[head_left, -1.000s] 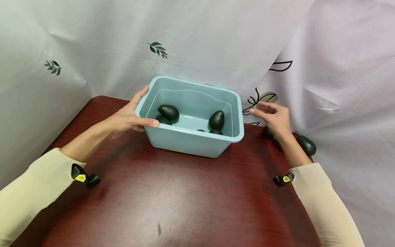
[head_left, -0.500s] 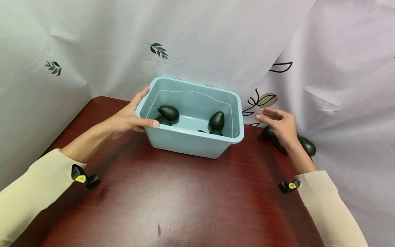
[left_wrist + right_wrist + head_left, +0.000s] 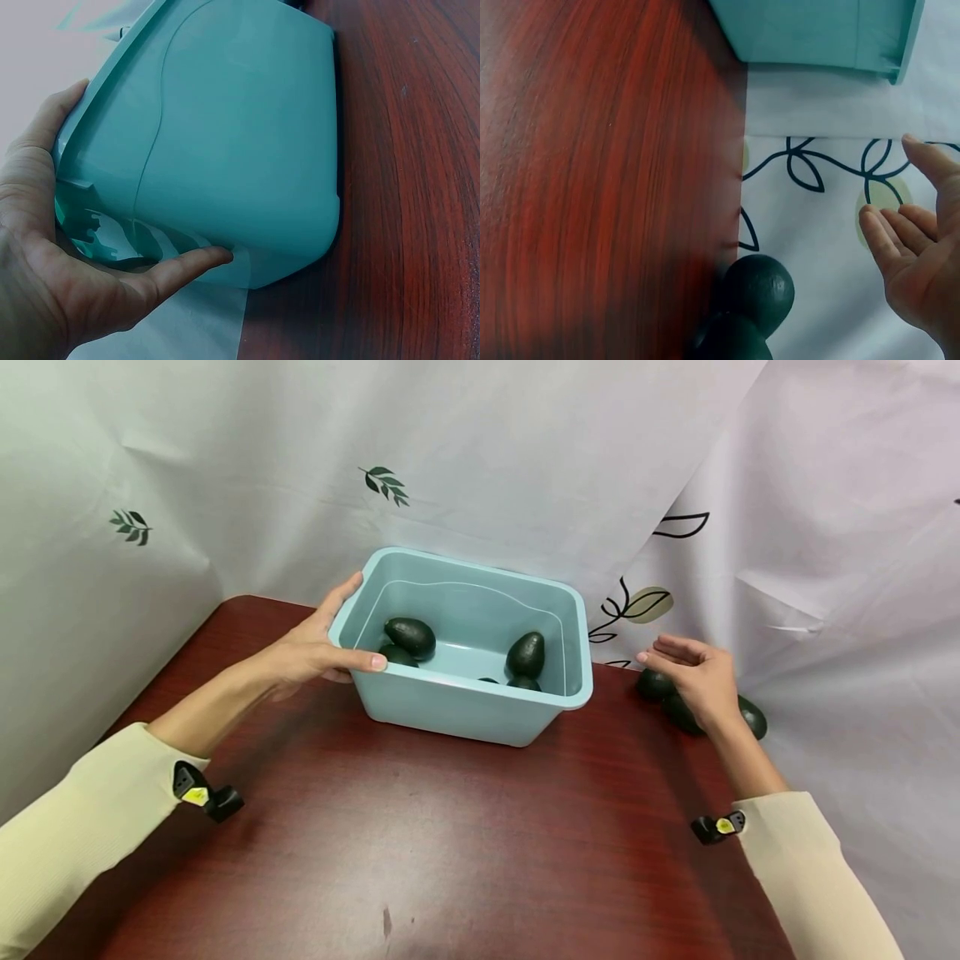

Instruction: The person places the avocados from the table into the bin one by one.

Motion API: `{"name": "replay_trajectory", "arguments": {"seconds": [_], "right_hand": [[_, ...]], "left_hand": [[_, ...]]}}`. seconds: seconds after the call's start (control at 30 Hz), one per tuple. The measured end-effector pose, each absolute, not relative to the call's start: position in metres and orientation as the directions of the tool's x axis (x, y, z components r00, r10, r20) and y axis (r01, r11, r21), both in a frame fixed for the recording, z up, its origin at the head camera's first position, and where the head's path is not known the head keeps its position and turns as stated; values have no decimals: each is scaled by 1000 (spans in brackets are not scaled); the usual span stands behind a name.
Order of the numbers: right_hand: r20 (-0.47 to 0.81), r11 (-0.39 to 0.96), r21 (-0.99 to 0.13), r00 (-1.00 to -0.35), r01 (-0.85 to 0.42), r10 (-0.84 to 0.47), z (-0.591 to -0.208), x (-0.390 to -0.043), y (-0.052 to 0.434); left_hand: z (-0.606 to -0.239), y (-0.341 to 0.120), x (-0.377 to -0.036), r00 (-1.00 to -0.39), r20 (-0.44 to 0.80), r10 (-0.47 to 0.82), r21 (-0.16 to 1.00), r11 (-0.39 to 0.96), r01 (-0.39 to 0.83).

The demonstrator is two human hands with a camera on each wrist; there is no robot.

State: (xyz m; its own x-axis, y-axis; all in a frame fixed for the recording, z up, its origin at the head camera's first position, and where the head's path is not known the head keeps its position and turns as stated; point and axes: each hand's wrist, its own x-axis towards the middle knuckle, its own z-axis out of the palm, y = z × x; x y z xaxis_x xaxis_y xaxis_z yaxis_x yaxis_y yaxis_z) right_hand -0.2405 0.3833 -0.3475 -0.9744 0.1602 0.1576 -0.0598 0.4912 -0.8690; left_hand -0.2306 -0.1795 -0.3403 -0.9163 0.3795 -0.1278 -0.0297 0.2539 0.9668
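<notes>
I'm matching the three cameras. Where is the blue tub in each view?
Head: blue tub at centre, left hand gripping its left end.
Left wrist: tub's outer wall fills the frame.
Right wrist: only a corner along the top edge.
Shared landmark: the red-brown table.

Bench [image 3: 420, 860]: dark red wood grain.
Backdrop [image 3: 525, 452]: white sheet, leaf prints, draped behind and beside the bench.
</notes>
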Motion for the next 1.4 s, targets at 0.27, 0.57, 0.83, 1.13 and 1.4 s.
{"name": "replay_trajectory", "arguments": {"seconds": [0.27,0.57,0.83,1.13,1.4], "right_hand": [[135,460,-887,-975,-40,175,-349,-236,394],[114,511,-860,-977,-5,183,-351,-232,401],[118,508,-862,-976,-9,182,-353,-231,404],[130,507,-862,-975,-21,181,-355,-230,409],[104,540,-842,-976,16,192,-355,-227,416]], "left_hand": [[-340,-180,-229,-918,-132,375,966,256,-34],[-341,-180,-231,-918,-131,374,965,259,-32],[-341,-180,-231,-919,-134,372,965,259,-35],[-341,-180,-230,-917,-136,374,966,255,-39],[-340,-180,-230,-917,-140,375,966,255,-43]]}}
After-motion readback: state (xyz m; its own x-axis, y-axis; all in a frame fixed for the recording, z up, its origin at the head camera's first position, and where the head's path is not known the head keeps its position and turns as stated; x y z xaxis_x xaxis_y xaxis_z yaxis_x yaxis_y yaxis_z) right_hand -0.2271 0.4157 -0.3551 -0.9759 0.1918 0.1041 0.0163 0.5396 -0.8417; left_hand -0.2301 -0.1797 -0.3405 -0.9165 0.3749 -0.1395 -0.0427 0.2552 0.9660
